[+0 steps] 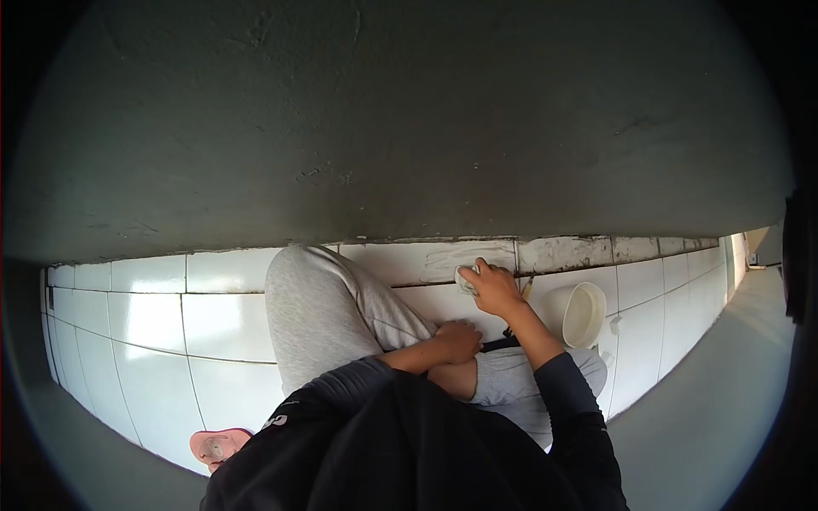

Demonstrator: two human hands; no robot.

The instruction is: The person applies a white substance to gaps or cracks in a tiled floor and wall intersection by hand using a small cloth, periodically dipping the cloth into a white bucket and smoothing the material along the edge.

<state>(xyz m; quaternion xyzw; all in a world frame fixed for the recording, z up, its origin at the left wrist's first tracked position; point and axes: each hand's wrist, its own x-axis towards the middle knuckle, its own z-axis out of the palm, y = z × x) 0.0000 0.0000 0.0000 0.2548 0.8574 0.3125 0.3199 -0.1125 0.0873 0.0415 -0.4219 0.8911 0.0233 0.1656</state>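
Note:
My right hand (496, 289) is closed round a crumpled whitish cloth (466, 279), which it presses onto the white floor tiles close to the wall. Grey-white streaks (473, 253) are smeared over the tile just beyond it. My left hand (460, 341) rests on my folded leg, its fingers curled in and nothing visible in them. Right of my right hand stands an off-white plastic tub (584, 314). Between the tub and that hand lies a thin tool with a yellowish handle (528, 288), partly hidden by my wrist.
A dark grey wall (409, 128) rises along the far side of the tiled strip. Dirty, stained tiles (567, 252) run along its foot to the right. A pink slipper (217, 445) lies at the lower left. Grey floor (699, 409) borders the tiles at the near right.

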